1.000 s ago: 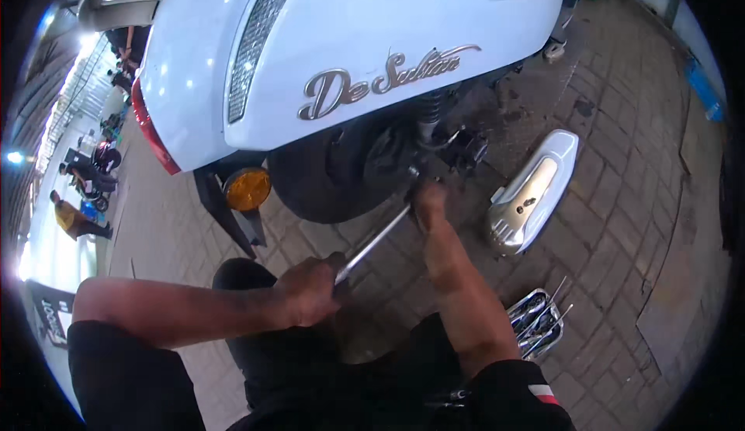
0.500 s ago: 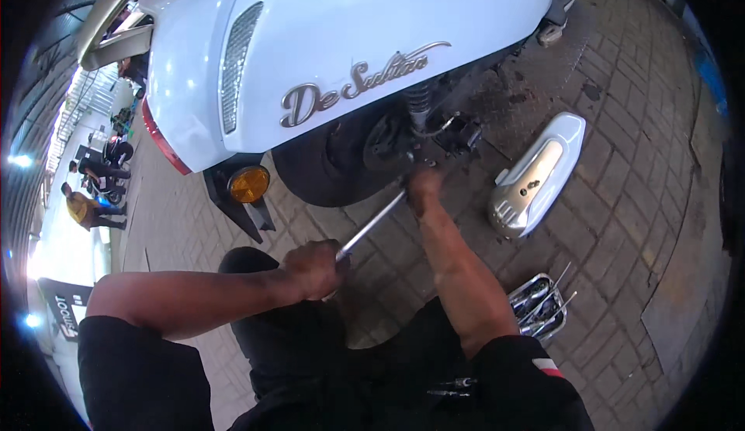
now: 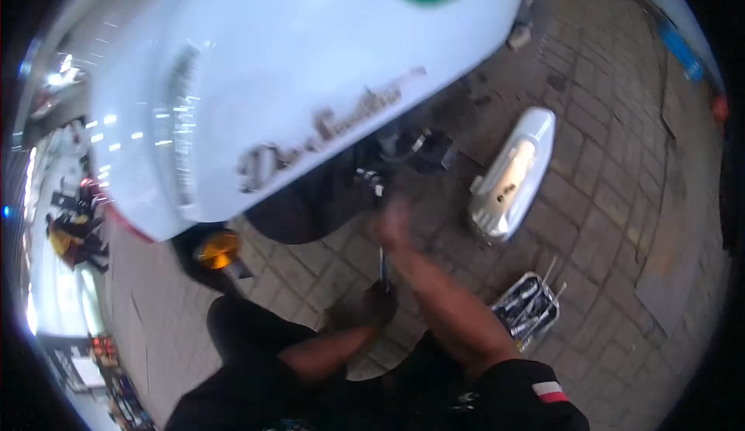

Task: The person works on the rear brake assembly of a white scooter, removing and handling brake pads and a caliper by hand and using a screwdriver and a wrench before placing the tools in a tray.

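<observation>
My left hand [image 3: 380, 304] is closed round the lower end of a long-handled metal wrench [image 3: 383, 264], above the paving between my knees. Farther up the tool, my blurred right hand [image 3: 394, 225] appears closed round its upper part, hiding that stretch. The wrench now stands nearly upright in the picture. Beyond my right hand, a bright metal piece [image 3: 379, 190] shows by the dark wheel [image 3: 299, 223] of a white scooter [image 3: 256, 74]. Whether the tool sits on a fastener there is too smeared to tell.
A white and metallic cover [image 3: 516, 171] lies on the brick paving to the right. Closer to me, a metal tray [image 3: 552, 321] holds several tools. An orange indicator [image 3: 219, 250] juts from the scooter's rear. A person in yellow [image 3: 66, 243] is far off at left.
My left hand has swung right and down toward me, turning the wrench from slanted to nearly upright. My right hand sits a little lower and farther left. The whole view has shifted and blurred.
</observation>
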Demonstrator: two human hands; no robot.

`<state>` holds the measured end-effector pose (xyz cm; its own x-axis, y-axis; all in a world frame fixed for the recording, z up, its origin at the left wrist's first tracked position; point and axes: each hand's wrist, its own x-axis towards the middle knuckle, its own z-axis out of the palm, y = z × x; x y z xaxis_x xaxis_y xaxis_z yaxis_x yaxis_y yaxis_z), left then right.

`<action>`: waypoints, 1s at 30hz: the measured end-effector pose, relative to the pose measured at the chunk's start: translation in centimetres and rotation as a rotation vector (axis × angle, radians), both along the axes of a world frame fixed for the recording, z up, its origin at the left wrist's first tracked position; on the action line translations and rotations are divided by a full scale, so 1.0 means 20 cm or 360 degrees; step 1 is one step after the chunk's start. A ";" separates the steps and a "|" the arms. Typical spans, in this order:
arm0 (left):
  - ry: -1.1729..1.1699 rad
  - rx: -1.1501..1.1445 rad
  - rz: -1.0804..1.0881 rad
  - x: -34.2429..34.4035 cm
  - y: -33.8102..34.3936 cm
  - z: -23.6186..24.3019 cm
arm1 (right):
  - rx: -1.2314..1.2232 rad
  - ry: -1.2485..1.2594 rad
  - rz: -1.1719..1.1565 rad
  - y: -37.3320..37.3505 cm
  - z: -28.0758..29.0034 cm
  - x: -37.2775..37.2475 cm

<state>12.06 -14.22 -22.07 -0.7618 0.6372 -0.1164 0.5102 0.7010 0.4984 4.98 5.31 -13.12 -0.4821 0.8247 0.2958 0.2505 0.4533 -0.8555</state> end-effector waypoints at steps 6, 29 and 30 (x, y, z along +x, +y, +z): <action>-0.0157 0.0210 -0.0592 0.17 -0.01 -0.22 | -0.0619 -0.0051 0.0314 -0.01 0.24 0.20; 0.0144 -0.1691 -0.1046 -0.71 -0.51 1.33 | -0.0265 0.0601 0.0166 0.24 -0.02 0.00; 0.0170 -0.1736 -0.1085 -0.70 -0.51 1.33 | -0.0645 0.0639 0.0199 0.22 -0.01 0.00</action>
<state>-2.02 -24.48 4.52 -0.3600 0.5139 -0.7787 0.9256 0.3015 -0.2289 4.99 9.78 -13.40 -0.4985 0.8541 0.1481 -0.1633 0.0753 -0.9837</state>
